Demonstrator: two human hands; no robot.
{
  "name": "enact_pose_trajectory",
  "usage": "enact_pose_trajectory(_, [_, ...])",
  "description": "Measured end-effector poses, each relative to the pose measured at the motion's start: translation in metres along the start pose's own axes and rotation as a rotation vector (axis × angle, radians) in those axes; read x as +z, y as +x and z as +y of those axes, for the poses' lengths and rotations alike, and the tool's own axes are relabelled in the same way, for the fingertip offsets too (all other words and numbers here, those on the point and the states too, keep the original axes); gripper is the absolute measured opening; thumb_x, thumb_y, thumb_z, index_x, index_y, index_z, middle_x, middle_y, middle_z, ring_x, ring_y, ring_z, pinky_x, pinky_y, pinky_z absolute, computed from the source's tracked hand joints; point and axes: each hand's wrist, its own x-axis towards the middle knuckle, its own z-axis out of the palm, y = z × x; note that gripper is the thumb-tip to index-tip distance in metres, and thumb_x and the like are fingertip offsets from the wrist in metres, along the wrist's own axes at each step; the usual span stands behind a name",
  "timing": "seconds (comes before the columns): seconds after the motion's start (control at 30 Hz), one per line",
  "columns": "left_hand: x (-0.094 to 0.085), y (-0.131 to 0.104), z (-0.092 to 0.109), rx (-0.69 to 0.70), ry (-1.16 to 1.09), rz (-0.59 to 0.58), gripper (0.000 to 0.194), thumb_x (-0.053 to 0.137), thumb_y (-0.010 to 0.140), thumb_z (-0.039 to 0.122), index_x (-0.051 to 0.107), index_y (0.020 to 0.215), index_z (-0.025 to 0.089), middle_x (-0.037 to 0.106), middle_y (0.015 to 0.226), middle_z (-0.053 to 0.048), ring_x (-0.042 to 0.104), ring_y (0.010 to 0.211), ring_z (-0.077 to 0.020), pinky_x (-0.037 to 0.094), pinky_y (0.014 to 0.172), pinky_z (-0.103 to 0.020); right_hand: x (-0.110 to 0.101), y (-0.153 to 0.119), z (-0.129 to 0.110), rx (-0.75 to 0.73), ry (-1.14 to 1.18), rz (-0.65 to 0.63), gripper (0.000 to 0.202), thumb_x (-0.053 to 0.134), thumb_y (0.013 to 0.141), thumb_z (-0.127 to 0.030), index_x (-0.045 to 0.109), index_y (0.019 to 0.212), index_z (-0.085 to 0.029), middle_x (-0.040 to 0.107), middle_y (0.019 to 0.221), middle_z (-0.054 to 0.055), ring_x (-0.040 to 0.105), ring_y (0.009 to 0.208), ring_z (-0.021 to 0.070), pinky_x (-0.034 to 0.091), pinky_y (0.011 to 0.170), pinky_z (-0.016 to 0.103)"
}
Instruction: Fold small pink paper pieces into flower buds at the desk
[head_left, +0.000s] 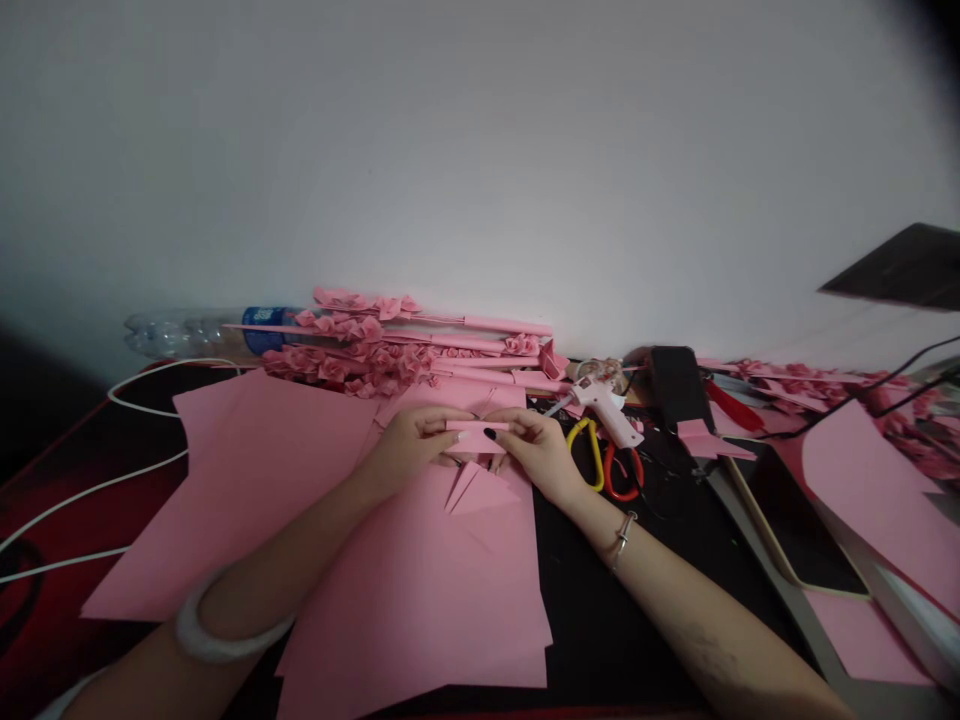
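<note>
A small pink paper piece (477, 437) with a rolled or folded upper edge is held level between both hands. My left hand (420, 445) pinches its left end between thumb and fingers. On the right end, my right hand (536, 448) is closed in the same way, its dark thumbnail on the paper. Just below the hands, a folded pink paper piece (480, 488) rests on large pink sheets (427, 600). Some of the fingers behind the held paper are hidden.
Pink paper flowers (375, 360) and a plastic bottle (187, 335) lie by the wall. Right of my hands are a glue gun (609, 412), yellow-and-red-handled tool (622, 472), black phone (679, 385) and tablet-like device (802, 520). Another pink sheet (255, 480) lies left.
</note>
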Motion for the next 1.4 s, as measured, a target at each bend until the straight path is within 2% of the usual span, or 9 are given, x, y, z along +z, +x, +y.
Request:
enact_pose_trajectory(0.3, [-0.003,0.0012,-0.0023,0.021,0.041,-0.008,0.033,0.063,0.072,0.024,0.062,0.104,0.013,0.071,0.091,-0.008,0.07,0.072,-0.0196,0.057,0.069,-0.032,0.0003,0.0001,-0.0003,-0.044,-0.02,0.027,0.02,0.068,0.07,-0.027,0.066,0.087,-0.015,0.06,0.051,-0.002,0.058,0.041,0.0115,0.05,0.044,0.023])
enact_pose_trajectory(0.8, [-0.0044,0.0005,-0.0023,0.03,0.009,-0.028,0.036,0.064,0.073,0.026,0.063,0.107,0.015,0.069,0.103,-0.009,0.07,0.079,-0.0214,0.057,0.074,-0.035,-0.0001,0.0009,0.0001,-0.052,-0.029,0.032,0.021,0.067,0.071,-0.028,0.066,0.088,-0.015,0.06,0.051,-0.003,0.057,0.042,0.0115,0.05,0.045,0.024])
enact_pose_trajectory(1.4, [-0.0035,-0.0003,-0.0002,0.036,0.015,0.0,0.033,0.063,0.072,0.019,0.064,0.105,0.015,0.071,0.1,-0.008,0.07,0.078,-0.0201,0.057,0.074,-0.033,0.0003,0.0009,-0.0008,-0.038,-0.025,0.032,0.02,0.067,0.071,-0.027,0.067,0.088,-0.016,0.061,0.052,-0.002,0.058,0.042,0.0121,0.05,0.045,0.025])
